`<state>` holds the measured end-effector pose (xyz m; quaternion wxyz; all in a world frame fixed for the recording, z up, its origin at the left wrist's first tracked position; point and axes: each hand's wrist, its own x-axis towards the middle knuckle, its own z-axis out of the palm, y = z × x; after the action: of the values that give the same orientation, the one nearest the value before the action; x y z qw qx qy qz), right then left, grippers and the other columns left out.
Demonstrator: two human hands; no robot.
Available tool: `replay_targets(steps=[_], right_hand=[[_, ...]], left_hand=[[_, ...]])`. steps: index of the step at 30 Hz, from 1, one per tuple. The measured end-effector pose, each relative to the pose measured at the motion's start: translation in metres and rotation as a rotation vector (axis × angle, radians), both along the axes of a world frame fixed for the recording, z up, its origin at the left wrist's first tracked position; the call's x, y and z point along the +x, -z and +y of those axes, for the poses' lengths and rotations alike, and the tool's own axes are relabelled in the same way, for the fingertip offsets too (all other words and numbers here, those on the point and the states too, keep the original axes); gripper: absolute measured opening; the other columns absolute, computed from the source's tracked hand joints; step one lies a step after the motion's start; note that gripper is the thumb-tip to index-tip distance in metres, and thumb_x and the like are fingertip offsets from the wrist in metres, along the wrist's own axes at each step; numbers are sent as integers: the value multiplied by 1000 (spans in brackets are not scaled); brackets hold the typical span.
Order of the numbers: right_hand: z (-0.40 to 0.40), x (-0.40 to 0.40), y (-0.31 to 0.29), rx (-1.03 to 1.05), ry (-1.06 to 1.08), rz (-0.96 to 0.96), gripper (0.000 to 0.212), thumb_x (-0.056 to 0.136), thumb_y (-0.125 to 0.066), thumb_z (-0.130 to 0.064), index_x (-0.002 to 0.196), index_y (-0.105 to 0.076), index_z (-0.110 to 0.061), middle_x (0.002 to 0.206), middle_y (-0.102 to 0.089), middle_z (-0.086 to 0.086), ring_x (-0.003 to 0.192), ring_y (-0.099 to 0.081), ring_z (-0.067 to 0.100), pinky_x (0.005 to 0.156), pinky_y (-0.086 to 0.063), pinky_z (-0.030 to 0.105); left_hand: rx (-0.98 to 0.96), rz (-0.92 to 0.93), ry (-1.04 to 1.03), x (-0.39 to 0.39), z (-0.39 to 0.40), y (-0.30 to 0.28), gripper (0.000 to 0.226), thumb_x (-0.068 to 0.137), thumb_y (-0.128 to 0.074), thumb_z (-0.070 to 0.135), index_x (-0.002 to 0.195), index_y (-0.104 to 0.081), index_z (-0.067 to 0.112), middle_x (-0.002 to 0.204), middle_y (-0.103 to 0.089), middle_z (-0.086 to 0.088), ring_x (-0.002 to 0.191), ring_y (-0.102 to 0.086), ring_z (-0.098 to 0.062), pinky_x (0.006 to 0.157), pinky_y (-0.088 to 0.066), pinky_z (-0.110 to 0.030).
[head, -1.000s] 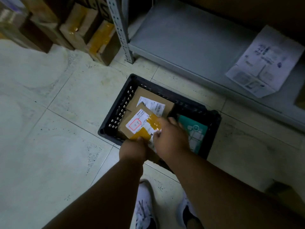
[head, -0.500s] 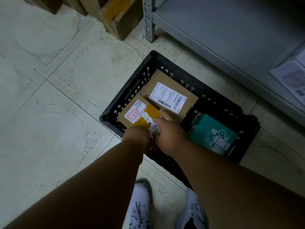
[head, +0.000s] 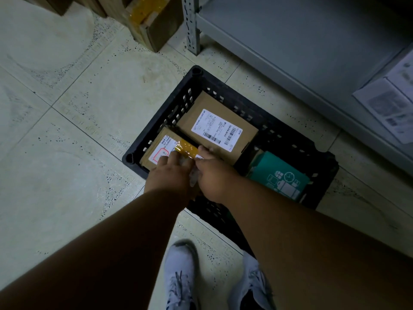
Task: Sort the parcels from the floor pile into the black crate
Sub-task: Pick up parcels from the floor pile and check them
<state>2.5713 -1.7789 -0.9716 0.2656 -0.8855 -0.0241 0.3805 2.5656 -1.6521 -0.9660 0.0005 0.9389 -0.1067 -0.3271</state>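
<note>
The black crate (head: pixel 163 117) stands on the tiled floor in front of my feet. Inside it lie a large brown parcel (head: pixel 201 113) with a white barcode label, a teal printed box (head: pixel 279 177) at the right, and a small brown parcel (head: pixel 159 148) with yellow tape and a red-framed label at the near left. My left hand (head: pixel 169 175) and my right hand (head: pixel 214 175) both rest on the small parcel's near end, fingers curled on its edge. The hands hide that end of the parcel.
A grey metal shelf (head: pixel 301 41) with its perforated post (head: pixel 190 25) runs along the right, with printed paper sheets (head: pixel 393 104) lying on it. Brown taped boxes (head: pixel 149 21) sit on the floor at the top. My two grey shoes (head: pixel 181 278) stand near the crate.
The small yellow-taped parcel has gone down into the crate's near-left corner with both hands on it. My view has tilted down and closer to the crate.
</note>
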Motion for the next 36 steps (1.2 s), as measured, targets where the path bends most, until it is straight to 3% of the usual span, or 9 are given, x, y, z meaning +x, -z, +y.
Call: replay_targets(steps=[4,8,13,19,23,29,36], right_hand=[[-15,-6,-23,-164,91,-119,56,95,-53,-18,147,-34,-25,163,-9,0,148,-10,29,114,-27,52],[-41,-22,-76,-226,226,-146,62,93,-56,-29,148,-27,-26,160,-17,6,144,-19,30,111,-31,52],[-76,-44,-153,-327,417,-116,65,92,-59,-27,149,-26,-25,160,-16,7,144,-19,31,112,-29,53],[-120,-103,-216,-367,642,-149,67,90,-62,-34,148,-29,-26,155,-26,7,139,-29,30,106,-33,46],[-148,-160,-230,-401,867,-201,69,86,-64,-39,144,-31,-24,149,-32,8,133,-36,31,99,-38,47],[-193,-253,-214,-446,1273,-168,84,83,-71,-40,148,-23,-19,153,-28,11,136,-36,32,103,-42,52],[-272,-388,-204,-506,1463,-149,79,83,-69,-45,146,-27,-21,151,-33,8,135,-37,30,101,-40,49]], left_hand=[[25,7,-78,8,-18,-21,80,70,-76,36,139,-37,28,135,-42,-11,123,-41,-32,93,-45,-46],[-68,-140,-5,6,-47,-70,58,80,-55,43,132,-43,23,131,-48,-11,119,-45,-33,89,-44,-45],[-106,-122,135,-6,-82,-138,52,91,-42,48,134,-42,20,134,-48,-11,125,-43,-33,97,-44,-48],[-232,-140,337,-44,-131,-208,50,88,-56,30,135,-41,24,133,-48,-8,121,-45,-29,95,-45,-46],[-327,-114,476,-79,-174,-229,61,83,-61,24,139,-37,26,138,-44,-9,125,-42,-31,101,-42,-48],[-431,-45,541,-164,-251,-222,53,89,-57,31,138,-39,26,139,-44,-9,127,-41,-31,103,-39,-50],[-443,11,733,-282,-343,-215,53,86,-56,18,137,-42,22,134,-47,-8,119,-46,-28,94,-44,-42]])
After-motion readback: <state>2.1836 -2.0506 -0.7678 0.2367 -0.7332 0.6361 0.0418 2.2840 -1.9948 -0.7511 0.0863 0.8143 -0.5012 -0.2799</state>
